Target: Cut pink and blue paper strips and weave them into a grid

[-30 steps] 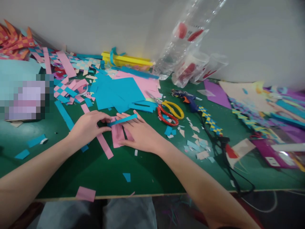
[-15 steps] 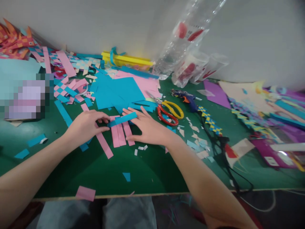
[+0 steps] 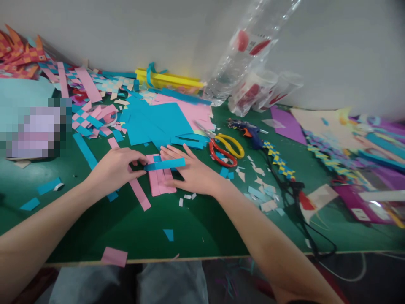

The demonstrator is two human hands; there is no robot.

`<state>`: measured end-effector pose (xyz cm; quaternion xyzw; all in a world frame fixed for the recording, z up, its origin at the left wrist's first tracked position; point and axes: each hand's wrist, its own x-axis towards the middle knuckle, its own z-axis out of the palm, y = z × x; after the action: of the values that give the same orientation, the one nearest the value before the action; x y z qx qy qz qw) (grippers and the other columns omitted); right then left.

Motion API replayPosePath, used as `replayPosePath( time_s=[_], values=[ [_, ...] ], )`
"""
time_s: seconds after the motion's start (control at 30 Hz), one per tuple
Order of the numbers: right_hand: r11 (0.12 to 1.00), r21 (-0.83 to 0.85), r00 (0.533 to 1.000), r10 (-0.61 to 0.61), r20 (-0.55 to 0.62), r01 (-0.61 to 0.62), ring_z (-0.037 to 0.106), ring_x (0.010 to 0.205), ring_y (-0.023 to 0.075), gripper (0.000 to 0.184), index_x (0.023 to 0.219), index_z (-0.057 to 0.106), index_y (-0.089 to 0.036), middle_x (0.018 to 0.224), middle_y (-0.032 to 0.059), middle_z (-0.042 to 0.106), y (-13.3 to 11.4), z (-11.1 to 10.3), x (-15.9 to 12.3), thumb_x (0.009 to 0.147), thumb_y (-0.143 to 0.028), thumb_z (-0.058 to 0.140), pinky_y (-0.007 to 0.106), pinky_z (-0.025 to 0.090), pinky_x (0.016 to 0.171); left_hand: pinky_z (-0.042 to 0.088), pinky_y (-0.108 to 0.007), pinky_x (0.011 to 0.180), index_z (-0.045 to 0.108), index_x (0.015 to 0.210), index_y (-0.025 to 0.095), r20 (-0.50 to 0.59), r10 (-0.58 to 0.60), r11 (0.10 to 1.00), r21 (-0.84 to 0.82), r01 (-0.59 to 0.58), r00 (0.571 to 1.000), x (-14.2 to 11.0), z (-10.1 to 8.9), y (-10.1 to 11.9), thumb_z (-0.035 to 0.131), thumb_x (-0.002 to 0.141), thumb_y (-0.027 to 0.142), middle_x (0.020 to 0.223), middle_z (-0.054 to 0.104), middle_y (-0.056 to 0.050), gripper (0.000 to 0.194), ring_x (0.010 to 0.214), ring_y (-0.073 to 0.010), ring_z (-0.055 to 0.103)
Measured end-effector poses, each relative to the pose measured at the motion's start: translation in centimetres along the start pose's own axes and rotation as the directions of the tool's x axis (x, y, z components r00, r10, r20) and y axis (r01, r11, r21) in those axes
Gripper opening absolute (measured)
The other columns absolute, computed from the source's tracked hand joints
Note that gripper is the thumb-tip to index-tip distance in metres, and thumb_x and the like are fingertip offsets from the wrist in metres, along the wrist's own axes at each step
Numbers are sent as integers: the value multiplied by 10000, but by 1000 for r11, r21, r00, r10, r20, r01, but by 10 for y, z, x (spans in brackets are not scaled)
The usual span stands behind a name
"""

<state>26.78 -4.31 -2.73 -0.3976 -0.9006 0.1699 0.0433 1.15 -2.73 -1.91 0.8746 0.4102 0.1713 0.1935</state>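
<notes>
Left hand point(image 3: 114, 168) pinches blue strip point(image 3: 165, 164), right hand point(image 3: 195, 172) splays over green table point(image 3: 202, 232) beside wall point(image 3: 126, 33).

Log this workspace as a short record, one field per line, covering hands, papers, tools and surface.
Left hand: pinching one end of a blue strip
Right hand: fingers spread, thumb over the pink strips
Blue strip: crosses above the pink strips, other end over the right hand
Blue sheets: overlapping, beyond the hands
Scissors: red-and-yellow-handled, lying beyond the right hand
Glue gun: right of the scissors
Surface: green table with paper scraps
</notes>
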Motion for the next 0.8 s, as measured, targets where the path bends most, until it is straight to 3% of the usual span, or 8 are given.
replayPosePath(
  time_s=[0.1, 0.2, 0.3, 0.37, 0.43, 0.6, 0.8],
  values=[
    [1000, -16, 999, -13, -33, 13, 118, 1510, 286, 839, 1552, 152, -233, 1628, 74, 157, -1, 0, 1, 892, -674, 422, 606, 49, 1215, 503, -360, 776, 694, 1046, 237, -15, 19, 1000, 3, -19, 1000, 0, 1, 0, 646, 849, 398, 998, 731, -53, 258, 885, -233, 655],
    [998, -30, 986, -55, -155, 51, 268, 1471, 284, 709, 1492, 349, -225, 1578, 90, 331, -7, -2, 1, 914, -624, 443, 580, 116, 1210, 507, -349, 811, 684, 1059, 226, -76, 75, 997, -14, -77, 994, -1, 5, 6, 622, 881, 436, 1039, 712, -63, 282, 944, -228, 645],
    [997, -13, 939, -73, -337, 73, 527, 1262, 260, 424, 1252, 613, -214, 1329, 87, 623, -16, -3, 0, 968, -483, 448, 503, 302, 1129, 509, -353, 856, 671, 1058, 190, -130, 131, 991, -16, -134, 983, -1, 10, 15, 554, 933, 413, 1064, 699, -86, 281, 993, -228, 637],
    [996, -7, 902, -86, -422, 92, 598, 1098, 242, 317, 1099, 678, -202, 1152, 83, 702, -21, -2, 0, 983, -394, 454, 448, 391, 1019, 504, -359, 884, 654, 1092, 182, -143, 130, 991, -14, -134, 981, -1, 13, 21, 527, 951, 391, 1098, 695, -92, 282, 1024, -230, 632],
    [991, -26, 880, -128, -458, 131, 603, 1028, 231, 261, 1029, 691, -199, 1073, 77, 714, -25, 0, 0, 979, -339, 476, 420, 407, 956, 509, -354, 873, 637, 1136, 182, -143, 83, 995, -50, -91, 986, 0, 13, 24, 516, 954, 390, 1123, 693, -91, 301, 1021, -229, 638],
    [989, -4, 898, -139, -417, 151, 589, 1026, 222, 214, 1045, 692, -234, 1052, 55, 711, -23, 0, 0, 971, -301, 503, 415, 375, 966, 529, -333, 802, 641, 1144, 200, -78, -79, 977, -204, 62, 994, 4, 8, 25, 541, 909, 435, 1076, 717, -69, 347, 936, -227, 665],
    [984, 124, 960, -95, -264, 131, 552, 1113, 256, 351, 1051, 710, -240, 1148, 63, 672, -13, -5, 0, 797, -482, 719, 457, 333, 1017, 515, -299, 660, 673, 1060, 209, -25, -214, 933, -300, 197, 977, 7, 1, 25, 537, 878, 459, 868, 721, -43, 337, 739, -200, 647]
  ],
)
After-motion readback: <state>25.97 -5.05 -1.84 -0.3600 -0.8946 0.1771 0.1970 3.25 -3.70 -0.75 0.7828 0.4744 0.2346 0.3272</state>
